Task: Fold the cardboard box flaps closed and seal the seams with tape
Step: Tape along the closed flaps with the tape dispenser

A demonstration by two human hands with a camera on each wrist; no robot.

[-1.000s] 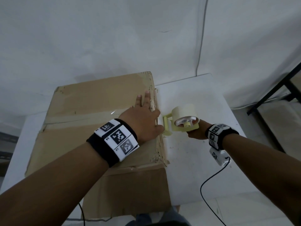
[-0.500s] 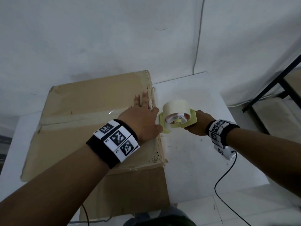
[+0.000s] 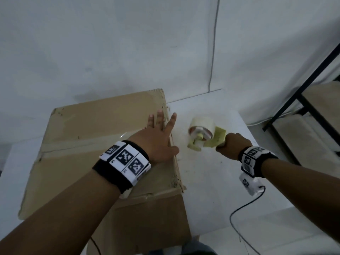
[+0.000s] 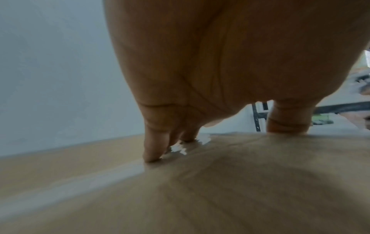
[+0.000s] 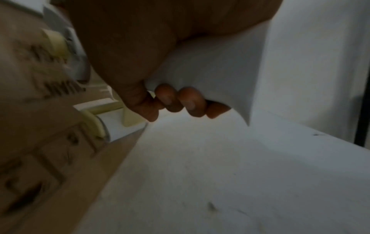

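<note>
A brown cardboard box (image 3: 95, 137) with its flaps folded shut sits on the white table (image 3: 217, 173), a strip of clear tape (image 3: 77, 144) running along its top seam. My left hand (image 3: 158, 137) lies flat with spread fingers on the box top at its right edge; in the left wrist view its fingertips (image 4: 154, 152) press on the cardboard (image 4: 220, 190) beside the tape. My right hand (image 3: 231, 148) grips the handle of a pale yellow tape dispenser (image 3: 204, 133) with a roll of clear tape, held just right of the box. The right wrist view shows the fingers (image 5: 180, 101) curled round the handle, the dispenser (image 5: 104, 120) against the box side.
A white wall stands right behind the table. A black metal shelf frame (image 3: 301, 100) stands at the right. A black cable (image 3: 239, 214) runs from my right wrist over the table's front edge. Bare table surface lies right of the box.
My right hand has swung the dispenser away from the box's right edge and turned it, the roll now pointing away. My left hand's fingers have spread wider on the box top.
</note>
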